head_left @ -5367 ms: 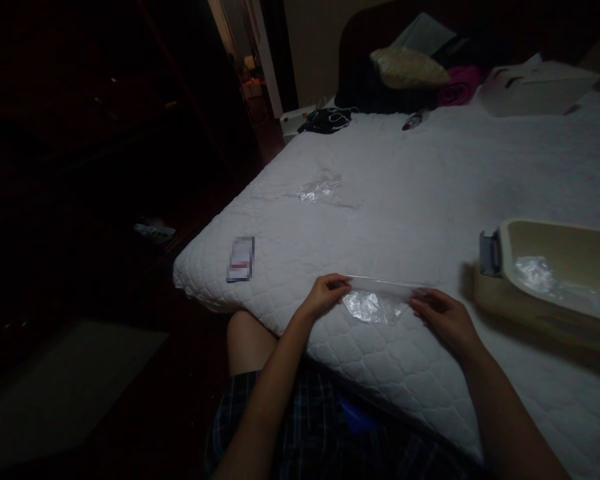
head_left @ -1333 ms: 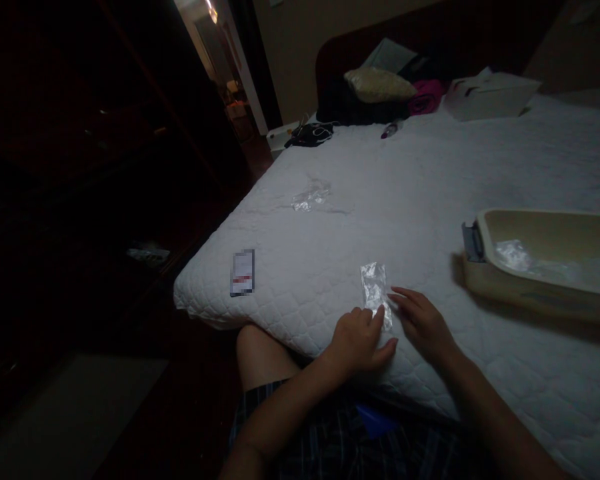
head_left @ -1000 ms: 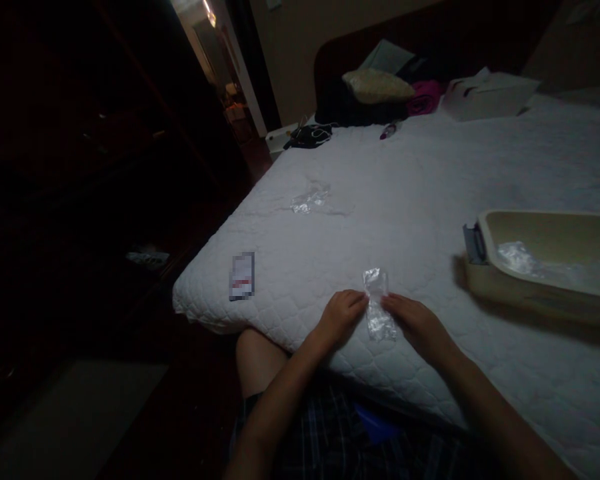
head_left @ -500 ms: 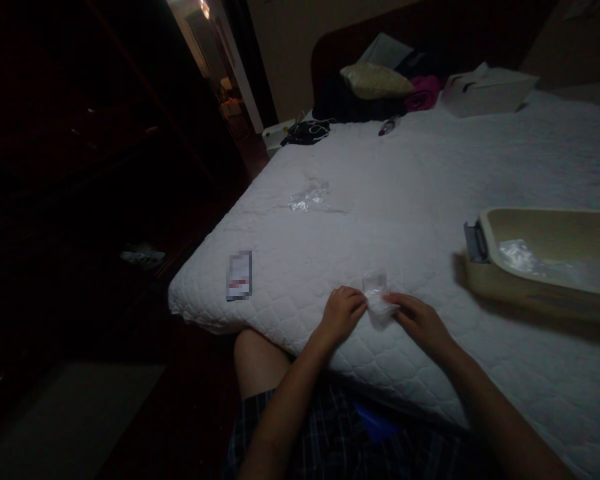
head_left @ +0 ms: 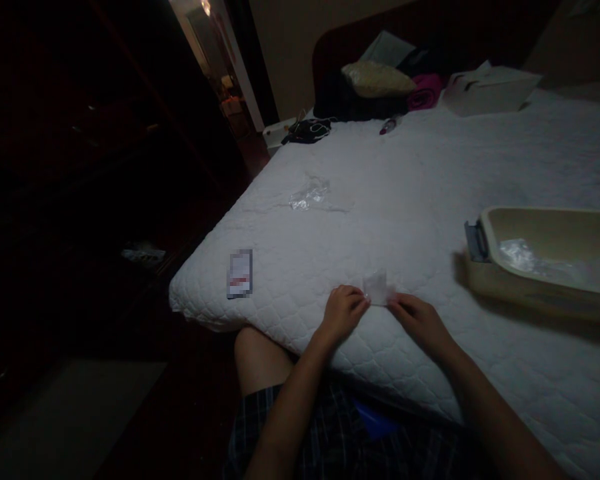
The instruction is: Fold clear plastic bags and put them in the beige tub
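A small clear plastic bag (head_left: 377, 287) lies between my two hands, close to the near edge of the white quilted bed (head_left: 290, 253). My left hand (head_left: 347, 310) pinches its lower left corner. At its lower right corner, the fingers of my right hand (head_left: 414, 320) are closed on the plastic. Farther up the bed is a crumpled piece of clear plastic (head_left: 310, 195). A phone-like object (head_left: 240, 274), its face pixelated, rests left of my hands.
A beige bin (head_left: 540, 293) with a grey latch stands at the right, clear plastic inside. Toward the headboard are a white box (head_left: 490, 90), a pillow (head_left: 379, 80), a pink roll (head_left: 424, 92) and a dark bag with cords (head_left: 307, 131).
The small bag, folded over at its lower part before, is now spread flatter between my hands. My right hand has shifted slightly at its corner.
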Demonstrator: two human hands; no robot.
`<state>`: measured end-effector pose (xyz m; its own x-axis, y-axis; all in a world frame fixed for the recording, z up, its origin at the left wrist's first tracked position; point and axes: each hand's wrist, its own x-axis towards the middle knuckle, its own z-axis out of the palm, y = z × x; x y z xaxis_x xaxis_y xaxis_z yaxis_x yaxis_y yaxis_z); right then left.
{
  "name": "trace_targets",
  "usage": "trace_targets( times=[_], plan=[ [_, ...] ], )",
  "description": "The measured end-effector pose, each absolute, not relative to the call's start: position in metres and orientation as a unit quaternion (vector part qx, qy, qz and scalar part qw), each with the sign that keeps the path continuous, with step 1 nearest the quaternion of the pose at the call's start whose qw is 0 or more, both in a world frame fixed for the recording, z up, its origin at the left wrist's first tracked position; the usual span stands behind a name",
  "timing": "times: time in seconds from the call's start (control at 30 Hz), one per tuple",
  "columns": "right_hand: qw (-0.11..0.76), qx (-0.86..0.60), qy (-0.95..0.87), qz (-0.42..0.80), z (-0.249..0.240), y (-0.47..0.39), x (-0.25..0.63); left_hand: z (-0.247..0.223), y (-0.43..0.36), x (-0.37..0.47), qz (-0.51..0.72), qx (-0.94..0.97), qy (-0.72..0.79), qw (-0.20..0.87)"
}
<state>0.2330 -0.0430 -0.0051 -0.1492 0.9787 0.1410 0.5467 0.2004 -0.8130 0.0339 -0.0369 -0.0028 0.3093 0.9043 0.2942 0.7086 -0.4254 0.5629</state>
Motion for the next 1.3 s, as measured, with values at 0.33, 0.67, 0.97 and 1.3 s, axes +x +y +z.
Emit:
trace_targets(
  times=[0.33,0.67,0.97,1.3],
  plan=[
    [0.347,-0.611,-0.652,0.284,0.006,-0.037,0.22,-0.005,-0.036,0.058,0.302,0.725,0.606,0.124],
    [0.371,-0.648,-0.617,0.249,-0.002,-0.033,0.218,-0.006,-0.033,0.07,0.287,0.708,0.64,0.084],
    [0.423,-0.603,-0.664,0.125,-0.006,-0.044,0.219,-0.007,-0.035,0.073,0.257,0.702,0.662,0.048],
    [0.34,-0.434,-0.831,-0.068,-0.013,-0.052,0.215,-0.006,-0.035,0.072,0.272,0.704,0.655,0.043]
  ],
)
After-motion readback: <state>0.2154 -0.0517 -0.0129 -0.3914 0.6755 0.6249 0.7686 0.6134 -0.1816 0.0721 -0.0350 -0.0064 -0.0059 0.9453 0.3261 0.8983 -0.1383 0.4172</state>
